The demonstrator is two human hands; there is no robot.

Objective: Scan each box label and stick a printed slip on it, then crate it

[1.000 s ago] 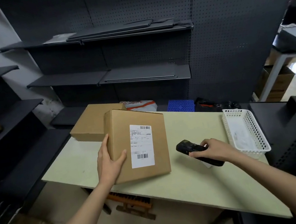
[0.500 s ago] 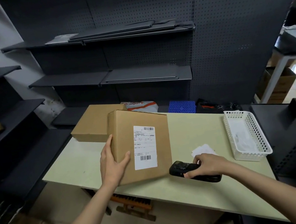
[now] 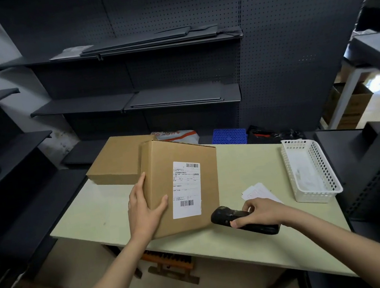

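Cardboard box (image 3: 185, 184) tilted up at table (image 3: 91, 216) centre-left, white shipping label (image 3: 186, 188) facing up w/ two barcodes; small print too fine to read. Left hand (image 3: 143, 207) grips box's near-left corner, thumb across top face, fingers along left side. Right hand (image 3: 260, 212) curled round black scanner (image 3: 243, 220), just right of box's near corner; scanner's rear part hidden under hand. White slips (image 3: 258, 191) just beyond right hand, partly covered. White basket (image 3: 312, 169) at far right. Second box (image 3: 117, 160) behind, part hidden.
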